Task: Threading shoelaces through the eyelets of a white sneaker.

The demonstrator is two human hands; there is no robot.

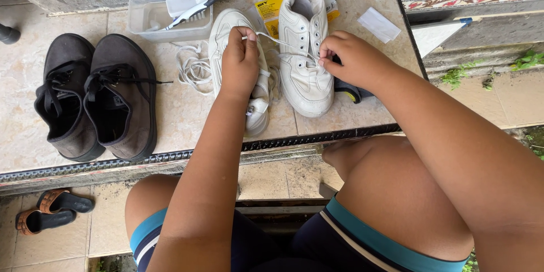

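Note:
Two white sneakers lie on the tiled ledge: one (306,51) upright with its toe toward me, the other (224,34) on its side to its left. A white shoelace (280,42) stretches taut between my hands. My left hand (239,59) pinches one end over the sideways sneaker. My right hand (348,56) holds the lace at the eyelets of the upright sneaker. A loose coil of white lace (192,68) rests left of the sneakers.
A pair of dark grey shoes (93,96) sits at the left. Behind is a clear plastic tub (150,17) with a white brush (198,3). A yellow packet (266,8) and white paper (378,24) lie nearby. Sandals (48,209) rest on the floor below.

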